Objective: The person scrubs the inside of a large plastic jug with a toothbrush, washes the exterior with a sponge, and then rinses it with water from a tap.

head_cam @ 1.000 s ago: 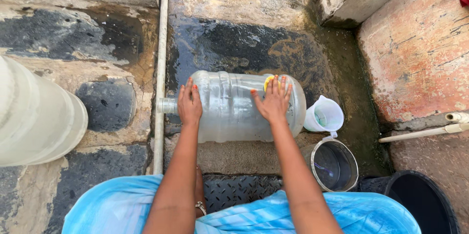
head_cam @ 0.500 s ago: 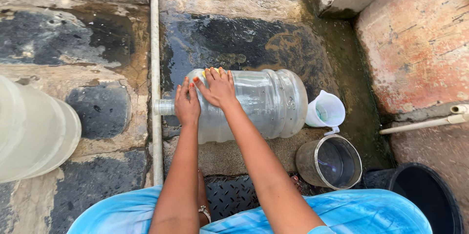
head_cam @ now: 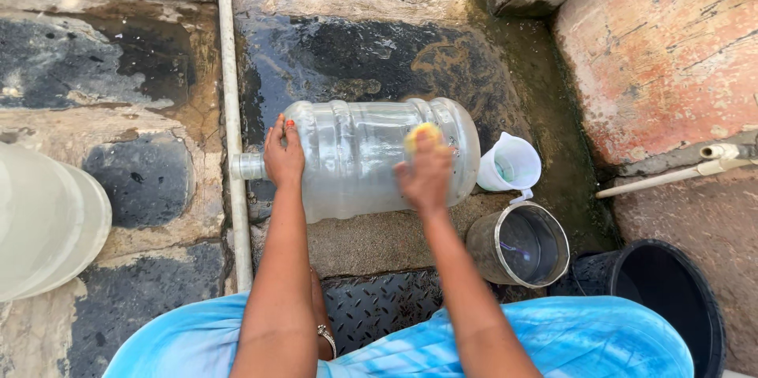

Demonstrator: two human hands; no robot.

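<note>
The right hand (head_cam: 426, 177) had slid back along the clear jug (head_cam: 371, 153), fingers closed on a yellow sponge (head_cam: 421, 135), mid-scrub; the left hand (head_cam: 283, 155) lay open, steadying the jug's shoulder

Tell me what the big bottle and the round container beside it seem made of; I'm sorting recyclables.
The big bottle looks like clear, ribbed plastic: the wet ground shows through its walls. The round container looks like dull grey metal, judging by its thin rim and muted sheen, though grey plastic can't be ruled out.
</note>
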